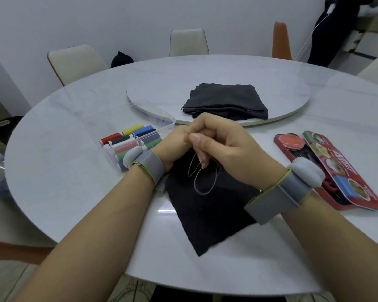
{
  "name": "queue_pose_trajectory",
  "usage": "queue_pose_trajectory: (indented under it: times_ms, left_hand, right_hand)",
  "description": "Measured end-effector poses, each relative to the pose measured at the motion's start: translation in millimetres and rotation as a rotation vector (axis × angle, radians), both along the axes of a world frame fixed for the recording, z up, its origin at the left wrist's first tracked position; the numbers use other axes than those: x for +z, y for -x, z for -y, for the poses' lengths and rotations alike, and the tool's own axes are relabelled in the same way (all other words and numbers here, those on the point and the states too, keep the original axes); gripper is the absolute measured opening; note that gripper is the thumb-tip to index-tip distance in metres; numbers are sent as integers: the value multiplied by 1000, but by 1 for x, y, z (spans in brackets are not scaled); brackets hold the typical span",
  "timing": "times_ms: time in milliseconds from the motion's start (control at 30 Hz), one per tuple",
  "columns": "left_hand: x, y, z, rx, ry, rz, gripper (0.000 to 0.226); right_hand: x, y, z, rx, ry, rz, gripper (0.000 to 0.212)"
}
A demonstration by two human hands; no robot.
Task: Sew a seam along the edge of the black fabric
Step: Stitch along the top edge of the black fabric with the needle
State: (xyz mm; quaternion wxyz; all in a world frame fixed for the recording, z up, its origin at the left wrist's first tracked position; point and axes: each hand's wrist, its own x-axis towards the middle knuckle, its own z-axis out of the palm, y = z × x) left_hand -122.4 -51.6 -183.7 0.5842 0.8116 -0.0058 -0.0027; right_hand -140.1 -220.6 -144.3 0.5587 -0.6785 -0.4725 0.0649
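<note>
A piece of black fabric (207,212) lies flat on the white table (74,182) in front of me. Both hands meet above its far edge. My right hand (223,149) has its fingers curled and pinches thread at the thumb tip. My left hand (175,144) is largely hidden behind it, fingers curled in toward the same spot. Loops of grey thread (200,177) hang from the pinch down onto the fabric. I cannot make out a needle.
A clear box of coloured thread spools (131,140) stands to the left. An open red sewing-kit tin (327,171) lies at the right. Folded dark fabric (225,101) sits on the turntable (153,99) beyond. Chairs ring the table; a person stands far right.
</note>
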Motion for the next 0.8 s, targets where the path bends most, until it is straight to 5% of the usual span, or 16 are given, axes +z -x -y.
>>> queue_pose_trajectory:
  times_ms: [167,367,800]
  left_hand:
    - [7,10,6,-43,132,47,14]
    - [6,10,7,-68,113,76,7]
    - [9,14,3,-28,13,53,6]
  right_hand:
    - [-4,-26,13,-380,228,211,12]
    - [-3,-45,32,-328,432,-99,14]
    - [-8,-58,41,-345,516,11,14]
